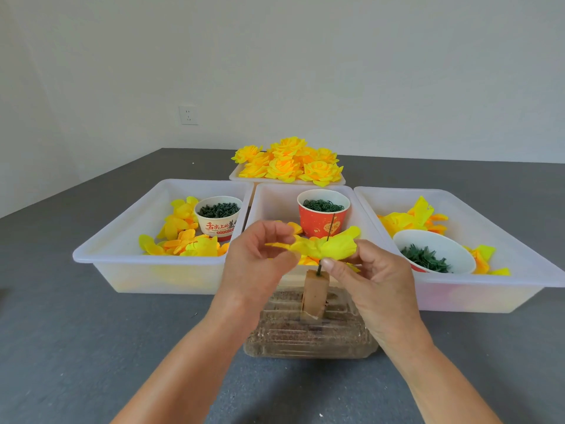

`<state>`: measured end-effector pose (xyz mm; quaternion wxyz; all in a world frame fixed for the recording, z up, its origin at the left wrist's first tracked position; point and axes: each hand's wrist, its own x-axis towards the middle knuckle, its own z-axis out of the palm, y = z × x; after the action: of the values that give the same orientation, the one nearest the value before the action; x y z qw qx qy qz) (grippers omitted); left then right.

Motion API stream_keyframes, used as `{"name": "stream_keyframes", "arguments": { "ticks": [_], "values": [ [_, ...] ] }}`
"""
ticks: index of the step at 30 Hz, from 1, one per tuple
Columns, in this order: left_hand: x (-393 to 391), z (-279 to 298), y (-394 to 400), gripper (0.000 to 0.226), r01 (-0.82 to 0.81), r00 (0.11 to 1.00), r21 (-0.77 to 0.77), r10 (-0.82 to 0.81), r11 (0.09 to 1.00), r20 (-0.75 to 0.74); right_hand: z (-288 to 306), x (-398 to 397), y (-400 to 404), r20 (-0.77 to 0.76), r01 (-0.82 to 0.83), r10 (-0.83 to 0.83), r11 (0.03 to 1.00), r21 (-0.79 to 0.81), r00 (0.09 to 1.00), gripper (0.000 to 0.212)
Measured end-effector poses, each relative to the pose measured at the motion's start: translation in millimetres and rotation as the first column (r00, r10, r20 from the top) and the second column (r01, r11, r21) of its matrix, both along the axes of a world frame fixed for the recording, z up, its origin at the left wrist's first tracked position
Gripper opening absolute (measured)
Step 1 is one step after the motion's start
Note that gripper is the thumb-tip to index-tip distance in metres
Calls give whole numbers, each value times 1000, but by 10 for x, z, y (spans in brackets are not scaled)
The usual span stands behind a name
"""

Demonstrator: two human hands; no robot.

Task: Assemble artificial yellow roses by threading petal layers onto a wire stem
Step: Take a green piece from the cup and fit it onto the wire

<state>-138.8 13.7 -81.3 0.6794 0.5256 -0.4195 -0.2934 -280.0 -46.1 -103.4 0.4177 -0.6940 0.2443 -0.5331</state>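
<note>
A thin dark wire stem (329, 229) stands upright in a tan block (315, 293) set on a clear plastic box (308, 335). A yellow petal layer (324, 247) is threaded on the wire, spread out flat partway down it. My left hand (260, 258) pinches the layer's left edge between thumb and fingers. My right hand (373, 276) holds the layer's right side, its thumb under the petals close to the wire.
Three white trays stand behind the block: the left tray (122, 240) with loose petals and a cup of green parts (218, 217), the middle tray (269, 200) with a red cup (322, 214), the right tray (495, 240) with petals and a bowl (434, 255). Finished yellow roses (289, 162) fill a far tray.
</note>
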Motion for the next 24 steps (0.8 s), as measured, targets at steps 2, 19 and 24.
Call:
{"name": "stream_keyframes", "arguments": {
  "ticks": [2, 19, 24],
  "values": [
    [-65, -83, 25, 17, -130, 982, 75, 119, 989, 145, -2, 12, 4, 11, 4, -4, 1000, -6, 1000, 29],
    [-293, -83, -18, 7, -37, 998, 61, 40, 997, -44, 32, -31, -14, -65, 89, -104, 976, -197, 992, 13],
    [-278, -49, -21, 5, 17, 994, 139, -1, 990, -113, 21, -23, -6, -67, 73, -90, 970, -231, 994, 25]
  ]
}}
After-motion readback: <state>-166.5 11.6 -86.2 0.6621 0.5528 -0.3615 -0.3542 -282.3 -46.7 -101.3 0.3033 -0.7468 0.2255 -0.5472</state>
